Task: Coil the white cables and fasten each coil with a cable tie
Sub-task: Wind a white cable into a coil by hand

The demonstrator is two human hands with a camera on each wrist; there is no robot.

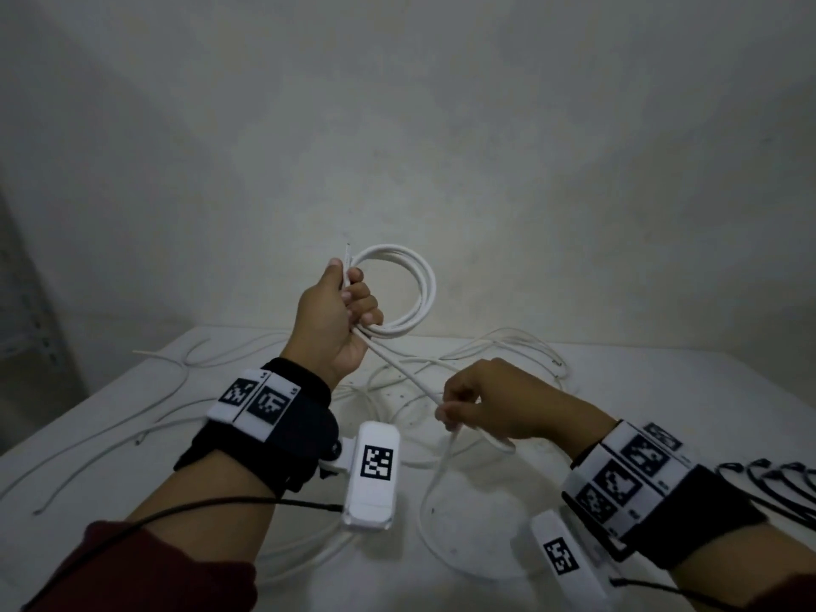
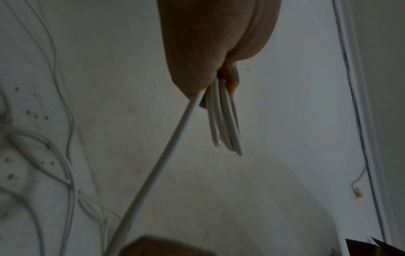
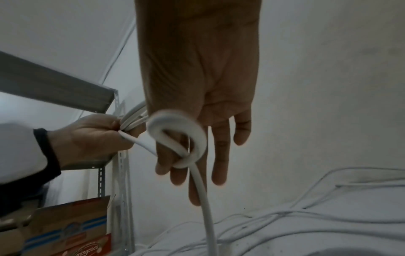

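A coil [image 1: 399, 293] of white cable is held up above the bench [image 1: 662, 390] in the closed grip of the left hand [image 1: 338, 318]. Its free length [image 1: 404, 373] is pinched by the right hand [image 1: 494, 401], approx. at bench level w/ other fingers loose. Loose cables [image 1: 145, 417] are spread on the bench.

1. Head view looks forward and down from above both forearms onto the table [image 1: 662, 390], with the wall behind; widest and farthest of the three
2. Left wrist view sits close under the left hand [image 2: 210, 43], looking along the palm toward the coil [image 2: 225, 121] and the table beyond
3. Right wrist view looks along the right hand [image 3: 197, 86] at close range, leftward toward a shelf [image 3: 54, 86]
4. All three share the cable [image 1: 410, 377] stretched between the hands; the right wrist view also catches the left hand
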